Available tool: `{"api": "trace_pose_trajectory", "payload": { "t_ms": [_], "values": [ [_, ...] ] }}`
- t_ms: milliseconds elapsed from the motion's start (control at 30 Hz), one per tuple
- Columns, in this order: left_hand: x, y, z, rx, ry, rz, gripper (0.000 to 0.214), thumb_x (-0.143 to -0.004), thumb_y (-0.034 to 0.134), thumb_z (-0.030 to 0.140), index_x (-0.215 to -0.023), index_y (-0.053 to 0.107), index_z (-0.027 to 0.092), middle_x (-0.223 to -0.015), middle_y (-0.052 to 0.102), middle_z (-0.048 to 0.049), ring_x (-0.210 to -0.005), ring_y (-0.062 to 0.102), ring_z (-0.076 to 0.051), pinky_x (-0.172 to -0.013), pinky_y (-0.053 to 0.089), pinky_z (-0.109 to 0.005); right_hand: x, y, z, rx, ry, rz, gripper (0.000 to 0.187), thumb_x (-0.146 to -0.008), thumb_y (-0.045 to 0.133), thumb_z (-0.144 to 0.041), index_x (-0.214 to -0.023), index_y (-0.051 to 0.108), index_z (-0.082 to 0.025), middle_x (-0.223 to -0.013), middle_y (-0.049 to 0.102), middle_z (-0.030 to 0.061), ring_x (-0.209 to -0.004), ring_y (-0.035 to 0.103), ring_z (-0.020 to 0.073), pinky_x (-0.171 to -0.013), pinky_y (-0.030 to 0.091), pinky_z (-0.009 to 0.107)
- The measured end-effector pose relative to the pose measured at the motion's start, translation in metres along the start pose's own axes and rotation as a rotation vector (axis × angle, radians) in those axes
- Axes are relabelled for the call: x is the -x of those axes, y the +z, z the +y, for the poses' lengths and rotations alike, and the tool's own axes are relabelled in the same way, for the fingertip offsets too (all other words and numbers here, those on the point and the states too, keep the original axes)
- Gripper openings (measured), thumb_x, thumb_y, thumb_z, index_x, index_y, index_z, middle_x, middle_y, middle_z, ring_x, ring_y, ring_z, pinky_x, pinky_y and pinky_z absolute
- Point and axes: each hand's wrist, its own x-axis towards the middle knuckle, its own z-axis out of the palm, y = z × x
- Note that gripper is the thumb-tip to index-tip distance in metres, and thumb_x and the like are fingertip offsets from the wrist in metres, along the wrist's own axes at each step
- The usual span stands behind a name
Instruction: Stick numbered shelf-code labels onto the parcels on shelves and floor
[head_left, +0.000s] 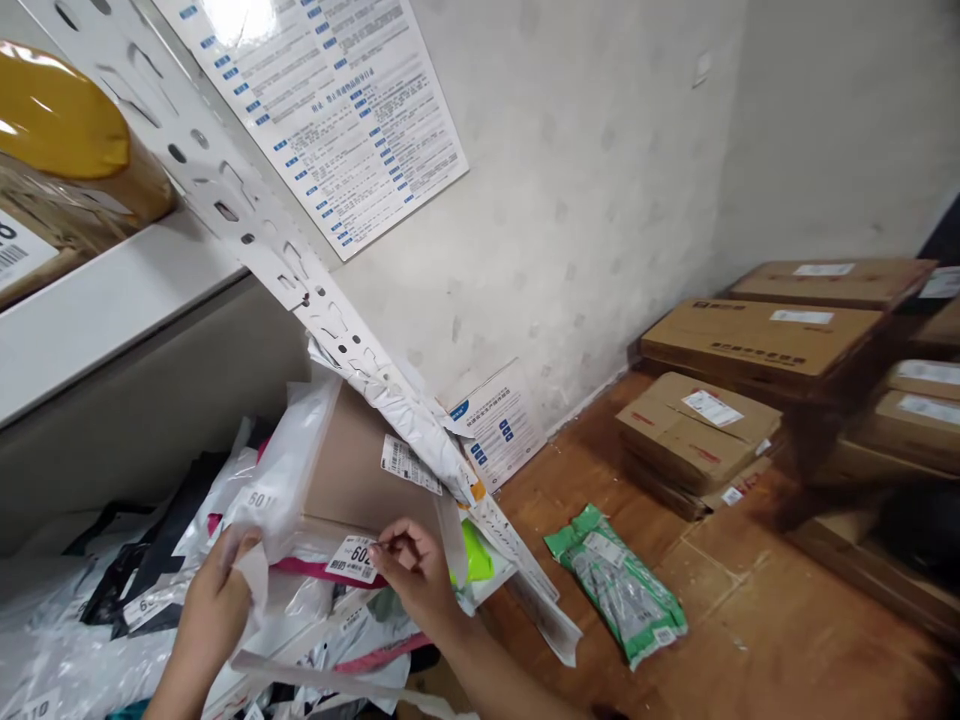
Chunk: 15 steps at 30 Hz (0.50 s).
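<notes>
My left hand (212,600) is closed on the lower corner of a translucent white poly bag parcel (281,470) that leans on a shelf. My right hand (415,572) pinches the edge of a small white number sticker (352,558) pressed against the front of a brown cardboard box (360,470) beside that bag. The box carries a printed shipping label (409,462) on its face. Both hands are at the lower shelf, among piled parcels.
A white perforated shelf upright (247,215) slants across the view. Several black, white and pink mailer bags (142,590) crowd the shelf. A green bag (619,585) lies on the wooden floor. Stacked cardboard boxes (757,340) stand at the right wall. A yellow-taped parcel (67,150) sits above.
</notes>
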Motion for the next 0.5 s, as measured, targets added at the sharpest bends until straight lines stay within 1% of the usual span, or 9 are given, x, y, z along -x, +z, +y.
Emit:
{"api": "trace_pose_trajectory", "payload": {
  "t_ms": [100, 233, 367, 500],
  "values": [
    [0.001, 0.000, 0.004, 0.002, 0.020, -0.030, 0.034, -0.076, 0.046, 0.048, -0.089, 0.057, 0.019, -0.080, 0.061, -0.0024, -0.084, 0.059, -0.024, -0.074, 0.044, -0.030, 0.001, -0.011, 0.004, 0.006, 0.018, 0.043, 0.035, -0.063, 0.076, -0.045, -0.071, 0.053, -0.020, -0.059, 0.046, -0.0051, -0.055, 0.042, 0.0092, -0.056, 0.037, 0.021],
    [0.000, 0.001, 0.002, 0.002, 0.028, -0.013, 0.033, -0.075, 0.047, 0.048, -0.087, 0.057, 0.019, -0.079, 0.060, -0.0018, -0.084, 0.058, -0.024, -0.075, 0.043, -0.030, 0.001, -0.021, 0.006, 0.033, 0.033, 0.066, 0.035, -0.064, 0.076, -0.045, -0.071, 0.053, -0.019, -0.058, 0.045, -0.0052, -0.054, 0.040, 0.0086, -0.053, 0.034, 0.020],
    [0.000, 0.002, -0.002, 0.017, 0.045, -0.006, 0.030, -0.075, 0.049, 0.047, -0.084, 0.057, 0.019, -0.079, 0.061, -0.0014, -0.082, 0.057, -0.023, -0.074, 0.043, -0.030, 0.001, -0.022, 0.001, 0.041, 0.039, 0.031, 0.034, -0.063, 0.076, -0.045, -0.069, 0.053, -0.020, -0.060, 0.046, -0.0047, -0.054, 0.041, 0.0090, -0.054, 0.036, 0.021],
    [0.001, 0.003, 0.001, 0.042, 0.054, 0.003, 0.029, -0.074, 0.050, 0.047, -0.080, 0.057, 0.019, -0.077, 0.062, -0.0016, -0.080, 0.057, -0.023, -0.073, 0.043, -0.029, 0.003, -0.020, -0.001, 0.045, 0.040, 0.010, 0.034, -0.063, 0.076, -0.045, -0.069, 0.053, -0.020, -0.060, 0.045, -0.0049, -0.054, 0.041, 0.0087, -0.053, 0.037, 0.021]
  ]
}}
